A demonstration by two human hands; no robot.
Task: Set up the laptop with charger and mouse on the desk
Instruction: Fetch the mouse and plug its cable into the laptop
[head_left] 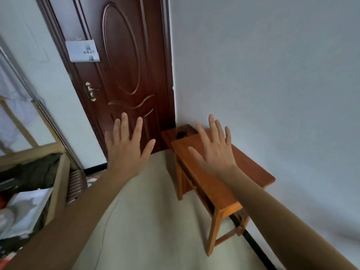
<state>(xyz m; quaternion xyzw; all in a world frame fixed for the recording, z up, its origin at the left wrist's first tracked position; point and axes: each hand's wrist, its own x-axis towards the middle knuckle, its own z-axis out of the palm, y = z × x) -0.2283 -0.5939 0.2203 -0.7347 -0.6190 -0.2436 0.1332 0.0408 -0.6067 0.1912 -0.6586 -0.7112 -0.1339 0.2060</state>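
Observation:
A small orange-brown wooden desk [251, 168] stands against the white wall on the right. Behind it, in the corner, a lower wooden stool [169, 134] carries a small dark object [181, 134] that I cannot identify. My left hand [127, 145] is stretched out in the air before the door, palm down, fingers spread, holding nothing. My right hand [216, 151] hovers above the far end of the desk top, fingers spread, also holding nothing. No laptop, charger or mouse is in view.
A dark red-brown door [126, 75] with a brass handle [90, 91] and a white sign is shut ahead. At the left stands a wooden-framed shelf [56, 184] with clothes and bags. The pale floor [146, 221] lies between shelf and desk.

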